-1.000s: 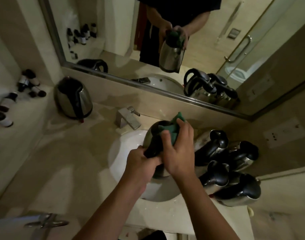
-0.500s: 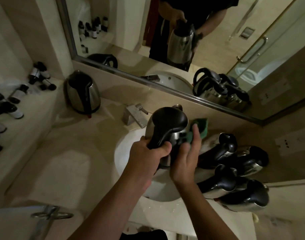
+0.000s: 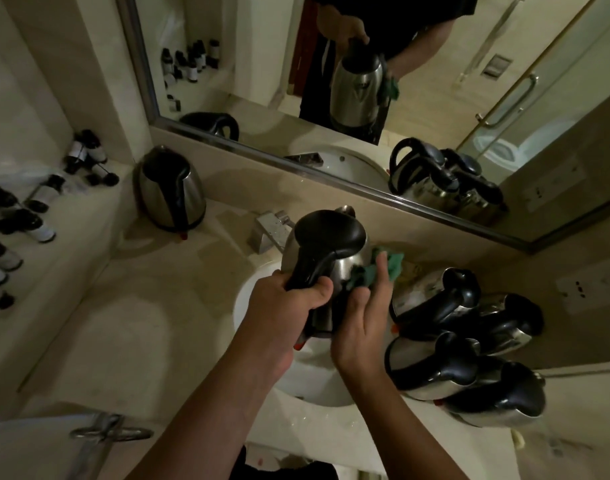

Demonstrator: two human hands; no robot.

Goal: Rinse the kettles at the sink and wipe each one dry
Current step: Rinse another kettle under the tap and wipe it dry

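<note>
wipe step in hand: left hand grips the handle of the kettle held over the sink, right hand presses the green cloth to its side with fingers extended; next, likely rotate kettle to reach unwiped steel.

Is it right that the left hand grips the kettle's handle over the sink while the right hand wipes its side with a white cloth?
Not quite: the cloth is green, as the head view shows. The rest holds: left hand on the kettle handle, right hand wiping, over the sink.
</note>
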